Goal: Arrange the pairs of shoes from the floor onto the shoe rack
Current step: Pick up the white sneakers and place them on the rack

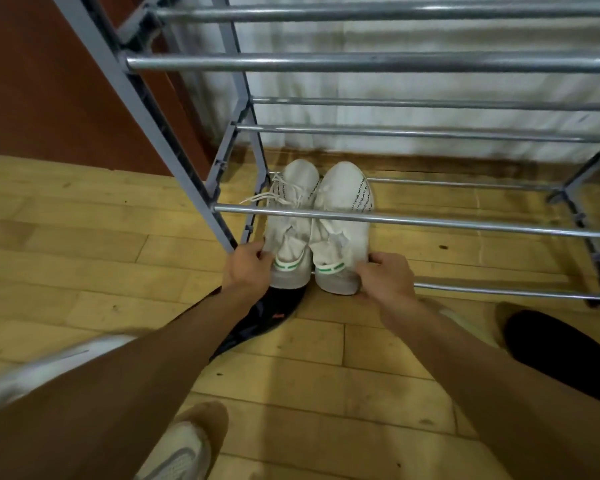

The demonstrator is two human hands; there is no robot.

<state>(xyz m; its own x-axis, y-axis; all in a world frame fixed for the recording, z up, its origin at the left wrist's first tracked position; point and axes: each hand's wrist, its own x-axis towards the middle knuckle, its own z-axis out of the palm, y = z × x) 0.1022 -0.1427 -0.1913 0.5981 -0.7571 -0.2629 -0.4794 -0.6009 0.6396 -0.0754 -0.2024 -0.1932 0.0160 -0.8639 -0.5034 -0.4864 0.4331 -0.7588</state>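
Observation:
A pair of white sneakers with green heel stripes lies side by side on the bottom tier of the grey metal shoe rack (430, 221), toes toward the wall. My left hand (245, 268) grips the heel of the left sneaker (291, 230). My right hand (385, 275) grips the heel of the right sneaker (343, 216). Both heels stick out over the front bar of that tier. The rack's upper tiers in view hold nothing.
A dark shoe (264, 317) lies on the wooden floor under my left forearm. Another black shoe (561, 348) lies at the right. A tan and white shoe (187, 441) sits near the bottom edge. A brown door stands left of the rack, a white wall behind.

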